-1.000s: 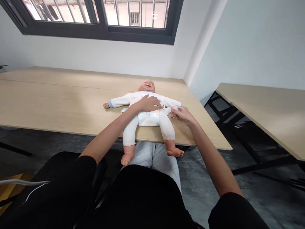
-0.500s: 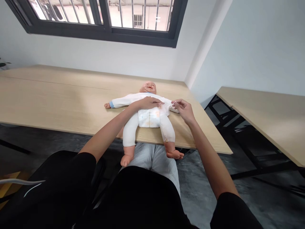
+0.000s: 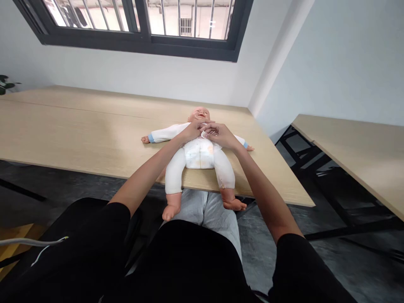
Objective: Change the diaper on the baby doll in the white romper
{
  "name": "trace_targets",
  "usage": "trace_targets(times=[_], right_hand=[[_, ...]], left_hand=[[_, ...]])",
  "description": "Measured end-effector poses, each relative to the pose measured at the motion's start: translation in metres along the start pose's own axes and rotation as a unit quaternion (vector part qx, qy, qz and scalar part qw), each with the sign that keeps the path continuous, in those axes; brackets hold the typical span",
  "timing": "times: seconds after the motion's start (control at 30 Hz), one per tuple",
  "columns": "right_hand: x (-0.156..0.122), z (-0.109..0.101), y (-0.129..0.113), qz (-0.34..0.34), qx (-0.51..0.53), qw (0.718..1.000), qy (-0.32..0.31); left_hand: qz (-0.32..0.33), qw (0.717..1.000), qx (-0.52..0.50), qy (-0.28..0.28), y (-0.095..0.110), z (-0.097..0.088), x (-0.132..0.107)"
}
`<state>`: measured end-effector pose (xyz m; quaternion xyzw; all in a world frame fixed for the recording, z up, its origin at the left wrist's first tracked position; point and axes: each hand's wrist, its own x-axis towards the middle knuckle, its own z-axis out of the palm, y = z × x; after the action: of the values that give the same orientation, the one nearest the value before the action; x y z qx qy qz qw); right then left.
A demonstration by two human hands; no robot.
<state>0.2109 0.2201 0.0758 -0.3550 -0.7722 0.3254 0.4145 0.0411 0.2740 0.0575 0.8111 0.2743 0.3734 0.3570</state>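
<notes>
my right hand point(image 3: 220, 135) has come in from the doll's arm to its chest and now sits beside my left hand point(image 3: 192, 131), the fingertips of both meeting just under the chin. my right fingers are pinched together on a small white fabric tab point(image 3: 203, 134) at the front of the garment. my left hand lies curled over the upper chest, and i cannot tell whether it is gripping the cloth or only resting there.

the baby doll point(image 3: 198, 114) lies on its back on the table point(image 3: 78, 126), arms out to the sides and head toward the far wall. it wears a white bodysuit point(image 3: 168, 132) with blue cuffs and a white diaper point(image 3: 197, 155), whose faint marks are too blurred to read. its legs reach past the near table edge, with the feet above my grey trousers point(image 3: 206, 208).

another table point(image 3: 347, 158) stands to my right on a black metal frame. a barred window point(image 3: 139, 29) is set in the wall ahead, and a plant point(image 3: 4, 85) shows at the far left.
</notes>
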Motion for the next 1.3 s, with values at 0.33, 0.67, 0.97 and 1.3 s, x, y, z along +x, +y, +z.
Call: trace_targets(times=[0.33,0.67,0.97,1.3], right_hand=[[0.002,0.02,0.013,0.086,0.058,0.992,0.069],[-0.004,0.025,0.019,0.078,-0.002,0.99,0.118],[-0.01,0.024,0.016,0.052,0.036,0.99,0.126],[-0.011,0.023,0.018,0.053,0.041,0.992,0.109]], left_hand=[[-0.03,0.977,-0.124,0.172,0.006,0.003,0.0],[-0.083,0.954,0.181,0.226,0.002,-0.031,-0.106],[-0.209,0.897,0.384,0.059,-0.012,-0.036,-0.125],[-0.261,0.86,0.421,0.124,-0.018,-0.048,-0.129]])
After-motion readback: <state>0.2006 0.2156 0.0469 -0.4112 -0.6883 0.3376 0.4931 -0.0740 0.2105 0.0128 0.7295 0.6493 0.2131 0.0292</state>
